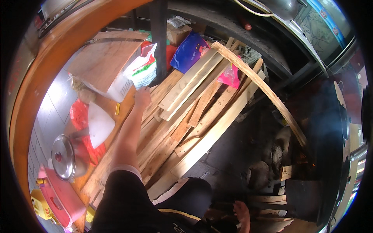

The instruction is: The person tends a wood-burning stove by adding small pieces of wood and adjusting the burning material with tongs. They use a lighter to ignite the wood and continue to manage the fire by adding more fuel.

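My left hand (142, 97) reaches out over the wooden boards, at the lower edge of a white printed plastic bag (144, 76); whether its fingers grip the bag cannot be told. Beneath and beside the arm lies a pile of wooden boards (186, 104). Low in the picture, my right hand (241, 211) hangs in shadow near some short wood pieces (271, 199), its fingers partly bent with nothing plainly in them. A long wooden strip (262, 84) leans from the pile down to a glowing fire (303, 160) at the right.
Left of the boards stand a lidded steel pot (63, 157), a pink plastic basin (58, 198) and a box under a brown board (105, 61). A blue bag (191, 52) lies behind the pile. A dark metal frame post (158, 40) rises beside it. Smoke hangs at the right.
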A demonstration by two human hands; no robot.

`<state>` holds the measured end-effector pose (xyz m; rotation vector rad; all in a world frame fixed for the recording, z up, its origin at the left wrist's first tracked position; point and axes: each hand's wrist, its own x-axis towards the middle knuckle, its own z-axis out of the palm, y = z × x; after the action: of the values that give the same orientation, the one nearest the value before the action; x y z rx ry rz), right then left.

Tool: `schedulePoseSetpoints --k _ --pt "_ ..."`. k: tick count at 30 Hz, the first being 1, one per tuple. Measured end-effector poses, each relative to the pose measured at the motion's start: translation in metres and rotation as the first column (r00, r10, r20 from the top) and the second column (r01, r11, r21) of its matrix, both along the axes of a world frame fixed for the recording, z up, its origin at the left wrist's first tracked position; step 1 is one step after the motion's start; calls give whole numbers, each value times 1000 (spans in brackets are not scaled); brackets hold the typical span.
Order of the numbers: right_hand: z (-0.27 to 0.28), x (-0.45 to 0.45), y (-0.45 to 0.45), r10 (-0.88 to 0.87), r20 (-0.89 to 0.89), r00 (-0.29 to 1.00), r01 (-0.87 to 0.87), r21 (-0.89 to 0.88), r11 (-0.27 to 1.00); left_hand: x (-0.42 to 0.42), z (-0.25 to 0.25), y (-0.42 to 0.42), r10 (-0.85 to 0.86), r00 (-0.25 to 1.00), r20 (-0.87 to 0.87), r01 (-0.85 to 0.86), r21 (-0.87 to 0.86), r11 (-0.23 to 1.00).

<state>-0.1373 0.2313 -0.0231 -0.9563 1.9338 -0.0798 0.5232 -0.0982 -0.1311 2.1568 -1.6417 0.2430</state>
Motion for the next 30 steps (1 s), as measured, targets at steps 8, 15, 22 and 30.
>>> schedulePoseSetpoints --k 8,15,22,30 --pt "11 1 -10 -87 8 996 86 41 995 -7 -1 -47 169 983 -66 -115 495 861" --pt "2 -9 -13 28 -11 1000 -28 -31 999 -8 28 -55 223 965 -137 -62 708 704" --pt "-18 -13 -4 24 38 999 -23 -15 1000 0 43 -38 134 877 -461 199 603 772" --pt "-24 -2 -7 19 135 991 -6 -100 995 -118 152 7 16 995 -99 43 562 826"
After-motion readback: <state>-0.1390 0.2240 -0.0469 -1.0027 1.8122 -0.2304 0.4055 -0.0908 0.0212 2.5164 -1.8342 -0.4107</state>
